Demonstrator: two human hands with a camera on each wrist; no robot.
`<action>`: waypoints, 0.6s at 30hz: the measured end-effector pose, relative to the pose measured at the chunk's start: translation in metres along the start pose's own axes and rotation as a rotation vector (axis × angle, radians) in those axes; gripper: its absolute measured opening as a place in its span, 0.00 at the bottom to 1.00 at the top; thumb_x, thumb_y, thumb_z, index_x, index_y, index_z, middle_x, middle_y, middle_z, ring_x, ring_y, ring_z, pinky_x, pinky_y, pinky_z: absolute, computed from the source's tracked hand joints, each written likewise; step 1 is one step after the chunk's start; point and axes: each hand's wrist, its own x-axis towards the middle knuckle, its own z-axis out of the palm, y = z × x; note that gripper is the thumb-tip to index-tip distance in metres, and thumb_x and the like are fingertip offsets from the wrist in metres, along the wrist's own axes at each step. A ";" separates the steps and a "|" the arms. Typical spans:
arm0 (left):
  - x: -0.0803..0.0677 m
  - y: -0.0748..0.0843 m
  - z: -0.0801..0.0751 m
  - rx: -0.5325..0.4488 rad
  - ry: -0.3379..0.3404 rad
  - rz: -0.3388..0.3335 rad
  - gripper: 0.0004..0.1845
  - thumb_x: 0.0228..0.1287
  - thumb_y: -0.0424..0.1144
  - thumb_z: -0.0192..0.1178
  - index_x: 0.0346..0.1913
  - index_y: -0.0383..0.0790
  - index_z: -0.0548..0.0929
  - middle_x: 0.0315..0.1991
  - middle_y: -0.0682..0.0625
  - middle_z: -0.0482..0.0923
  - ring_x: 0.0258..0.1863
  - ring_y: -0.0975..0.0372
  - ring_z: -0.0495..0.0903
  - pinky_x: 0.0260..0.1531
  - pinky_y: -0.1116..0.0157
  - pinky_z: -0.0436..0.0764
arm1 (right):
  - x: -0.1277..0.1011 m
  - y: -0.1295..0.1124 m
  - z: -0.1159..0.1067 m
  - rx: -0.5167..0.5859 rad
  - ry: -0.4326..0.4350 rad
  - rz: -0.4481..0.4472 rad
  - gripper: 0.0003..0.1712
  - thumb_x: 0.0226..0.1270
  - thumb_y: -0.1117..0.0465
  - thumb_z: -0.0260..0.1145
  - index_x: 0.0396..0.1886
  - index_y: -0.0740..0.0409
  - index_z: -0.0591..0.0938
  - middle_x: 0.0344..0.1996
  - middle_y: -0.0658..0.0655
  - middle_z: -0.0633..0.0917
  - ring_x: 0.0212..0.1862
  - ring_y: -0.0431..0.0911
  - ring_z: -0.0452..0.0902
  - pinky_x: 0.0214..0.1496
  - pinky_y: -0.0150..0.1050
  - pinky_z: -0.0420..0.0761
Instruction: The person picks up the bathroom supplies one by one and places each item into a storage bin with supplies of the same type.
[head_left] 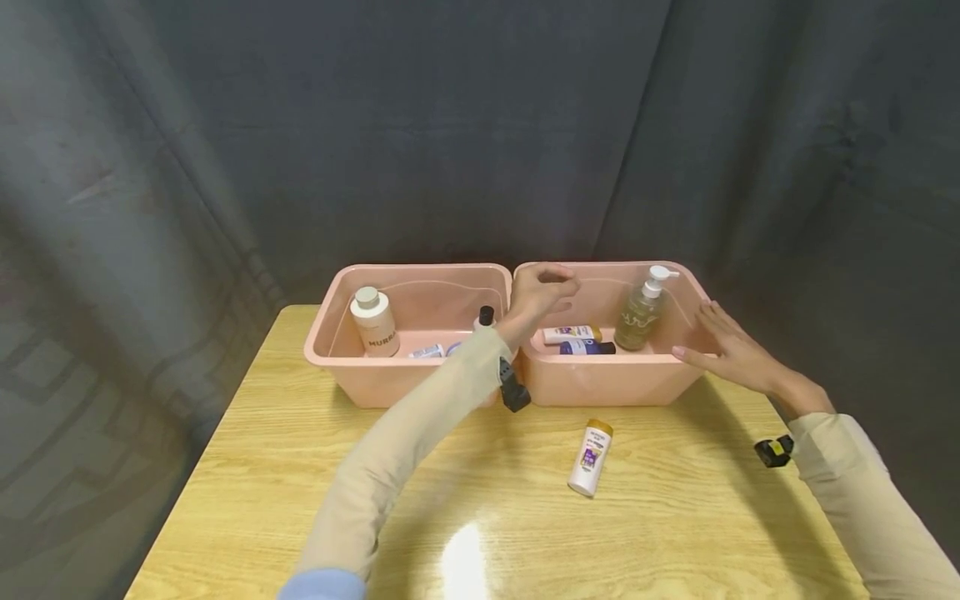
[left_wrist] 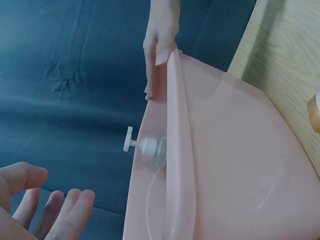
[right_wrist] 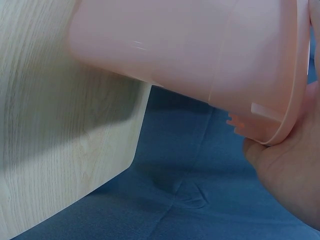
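With the left hand point(head_left: 542, 292) loose and empty over the right tub point(head_left: 611, 379) and the right hand's flat fingers point(head_left: 708, 333) against its rim near the table point(head_left: 300, 467) edge, a shove could topple the pump bottle point(head_left: 643, 312).

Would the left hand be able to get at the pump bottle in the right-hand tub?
Probably yes. The left hand hovers empty over the right pink tub, which has no lid, and the pump bottle stands upright with nothing between them. The right hand rests on the tub's far rim, off to the side.
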 end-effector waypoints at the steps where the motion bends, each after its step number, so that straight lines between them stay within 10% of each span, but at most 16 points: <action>1: 0.000 0.000 0.000 0.003 -0.004 0.000 0.08 0.57 0.22 0.68 0.41 0.27 0.87 0.34 0.45 0.85 0.36 0.55 0.87 0.36 0.61 0.86 | 0.000 0.000 0.000 0.000 -0.001 0.000 0.55 0.70 0.45 0.63 0.77 0.70 0.42 0.77 0.69 0.36 0.76 0.58 0.20 0.71 0.67 0.31; 18: -0.008 -0.002 -0.003 0.176 -0.045 0.010 0.09 0.57 0.26 0.71 0.42 0.32 0.89 0.36 0.51 0.85 0.36 0.61 0.84 0.39 0.68 0.83 | 0.000 -0.001 0.000 -0.010 -0.013 0.025 0.56 0.70 0.43 0.62 0.78 0.68 0.41 0.77 0.68 0.36 0.76 0.59 0.20 0.70 0.69 0.31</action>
